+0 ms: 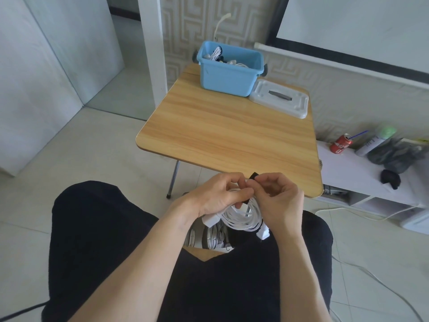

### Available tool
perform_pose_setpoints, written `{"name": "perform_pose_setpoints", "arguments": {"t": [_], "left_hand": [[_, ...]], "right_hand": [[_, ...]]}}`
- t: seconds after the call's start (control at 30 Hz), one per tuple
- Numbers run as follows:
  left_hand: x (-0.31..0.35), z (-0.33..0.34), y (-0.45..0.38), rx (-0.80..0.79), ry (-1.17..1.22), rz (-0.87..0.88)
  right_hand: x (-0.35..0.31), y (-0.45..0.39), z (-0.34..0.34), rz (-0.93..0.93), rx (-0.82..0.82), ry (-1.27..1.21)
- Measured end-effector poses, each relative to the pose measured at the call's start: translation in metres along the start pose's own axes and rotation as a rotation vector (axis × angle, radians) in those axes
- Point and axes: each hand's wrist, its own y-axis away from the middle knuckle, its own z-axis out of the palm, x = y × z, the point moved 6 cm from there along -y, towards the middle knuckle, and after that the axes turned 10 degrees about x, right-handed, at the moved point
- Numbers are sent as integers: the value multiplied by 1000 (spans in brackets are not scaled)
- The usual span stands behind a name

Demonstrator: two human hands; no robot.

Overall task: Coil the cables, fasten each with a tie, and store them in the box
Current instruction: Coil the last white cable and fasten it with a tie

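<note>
Below the table's near edge, over the lap, both hands hold a white coiled cable. Left hand grips the coil's top. Right hand pinches a black tie at the coil. Blue box, containing cables, stands at the far edge, with its white lid just beside it.

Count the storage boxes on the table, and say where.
1. The blue box stands at the far end of the table, open, with coiled cables inside. Its white lid lies flat on the table just right of it. None looks hidden.
</note>
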Motion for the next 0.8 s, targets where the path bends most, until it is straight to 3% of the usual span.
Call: {"name": "perform_pose_setpoints", "arguments": {"t": [0.13,0.3,0.57,0.63,0.8], "left_hand": [[3,-5,0,61,155,-9],[3,-14,-4,128,292,-11],[-1,-21,-9,205,476,-61],[1,-23,-7,228,444,-52],[1,-34,-3,261,84,-25]], "right_hand": [[3,-3,3,48,-77,-30],[3,6,15,-11,-370,76],[1,4,10,-77,-232,67],[3,4,11,-66,-256,53],[6,5,16,-110,-343,118]]}}
